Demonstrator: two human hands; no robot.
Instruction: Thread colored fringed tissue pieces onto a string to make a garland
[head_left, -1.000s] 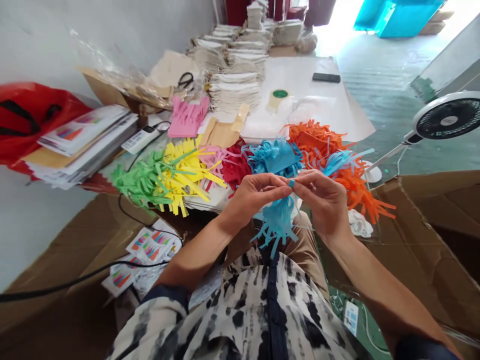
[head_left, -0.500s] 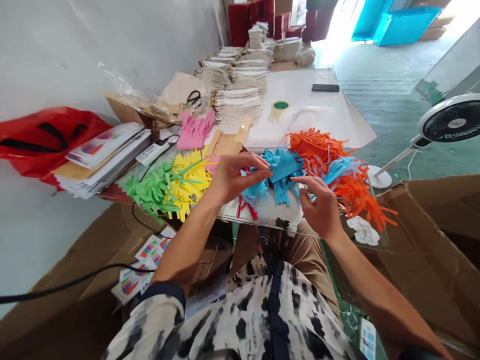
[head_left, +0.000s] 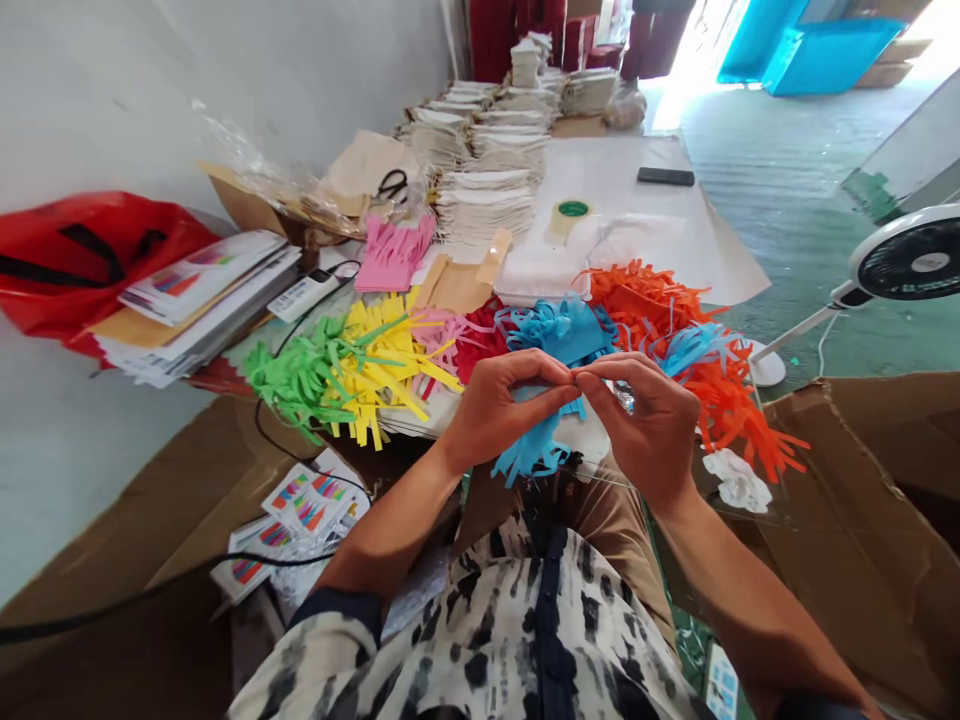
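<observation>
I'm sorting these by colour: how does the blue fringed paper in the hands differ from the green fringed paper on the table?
The blue fringed paper is a single piece held up, pinched at its top between the left hand and right hand; the green fringed paper lies heaped on the table, untouched. The blue one's strips hang down; the green one's splay sideways. Both are paper cut into narrow strips.

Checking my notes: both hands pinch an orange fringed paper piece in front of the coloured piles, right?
Wrong colour: the head view shows the left hand and right hand pinching a blue fringed paper piece in front of the coloured piles.
</observation>
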